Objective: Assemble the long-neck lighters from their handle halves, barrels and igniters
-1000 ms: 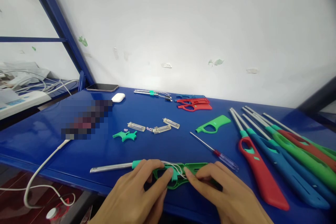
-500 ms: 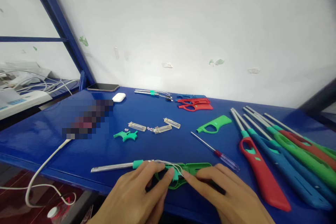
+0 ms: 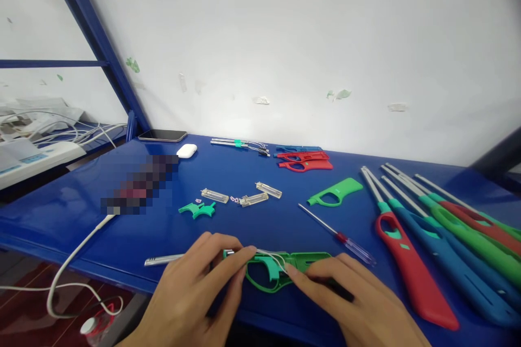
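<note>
A green half-shell of a long-necked lighter [image 3: 301, 261] lies at the table's front edge, its inside facing up. A teal trigger [image 3: 271, 269] sits in it, with thin white wires [image 3: 273, 253] looping above. My left hand [image 3: 203, 282] is closed around the shell's front end, thumb and index finger at the wires. From beneath that hand a metal tube [image 3: 163, 259] sticks out to the left. My right hand [image 3: 350, 293] is closed on the shell's handle end, one fingertip pressing by the wires. Its other fingertips are partly hidden.
Behind lie clear fuel tanks [image 3: 254, 199], teal triggers [image 3: 203, 210] and a green half-shell [image 3: 336, 192]. A screwdriver [image 3: 342, 238] and several whole lighters [image 3: 415, 271] are on the right. Farther back are metal tubes [image 3: 238, 143], red half-shells [image 3: 305, 161], an earphone case [image 3: 187, 150] and a phone [image 3: 163, 135].
My left fingers have shifted left, off the trigger toward the shell's front end, so the trigger and its guard loop now show. My right hand stays at the wires.
</note>
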`<state>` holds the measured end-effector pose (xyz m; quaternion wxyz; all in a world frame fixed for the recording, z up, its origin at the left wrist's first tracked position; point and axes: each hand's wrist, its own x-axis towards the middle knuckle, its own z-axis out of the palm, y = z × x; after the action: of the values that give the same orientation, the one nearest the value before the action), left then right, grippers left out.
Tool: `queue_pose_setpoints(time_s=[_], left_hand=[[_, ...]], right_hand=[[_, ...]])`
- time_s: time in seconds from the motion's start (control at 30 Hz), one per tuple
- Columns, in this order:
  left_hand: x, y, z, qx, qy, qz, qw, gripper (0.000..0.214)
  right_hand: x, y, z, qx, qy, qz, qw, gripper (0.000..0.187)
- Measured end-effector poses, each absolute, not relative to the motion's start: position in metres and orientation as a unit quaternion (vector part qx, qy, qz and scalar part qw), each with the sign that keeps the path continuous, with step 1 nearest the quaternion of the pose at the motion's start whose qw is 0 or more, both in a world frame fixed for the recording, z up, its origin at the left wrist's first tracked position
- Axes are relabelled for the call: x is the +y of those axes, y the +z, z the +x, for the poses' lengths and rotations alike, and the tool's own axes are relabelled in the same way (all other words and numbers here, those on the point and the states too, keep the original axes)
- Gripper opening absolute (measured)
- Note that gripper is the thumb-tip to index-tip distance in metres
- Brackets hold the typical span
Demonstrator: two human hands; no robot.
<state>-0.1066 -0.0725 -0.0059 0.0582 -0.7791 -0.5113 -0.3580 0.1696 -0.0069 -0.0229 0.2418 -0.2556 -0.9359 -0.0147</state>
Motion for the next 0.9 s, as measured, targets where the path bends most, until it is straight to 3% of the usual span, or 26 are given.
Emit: queue_pose_setpoints(time_s=[0.53, 0.7, 0.9], left_hand=[[-0.056, -0.002, -0.104, -0.539, -0.287, -0.791, -0.041, 0.017], [-0.048, 0.007, -0.1, -0.562, -0.206, -0.799, -0.062, 0.013], [-0.045, 0.024, -0.093, -0.55, -0.022, -0.835, -0.024, 0.023]], right_hand=[[-0.008, -0.004, 0.155, -0.905, -0.056, -0.256, 0.334, 0.052], [-0.009, -0.004, 0.154, -0.903, -0.054, -0.26, 0.338, 0.05], [-0.011, -0.009, 0.156, -0.899, -0.068, -0.265, 0.341, 0.045]])
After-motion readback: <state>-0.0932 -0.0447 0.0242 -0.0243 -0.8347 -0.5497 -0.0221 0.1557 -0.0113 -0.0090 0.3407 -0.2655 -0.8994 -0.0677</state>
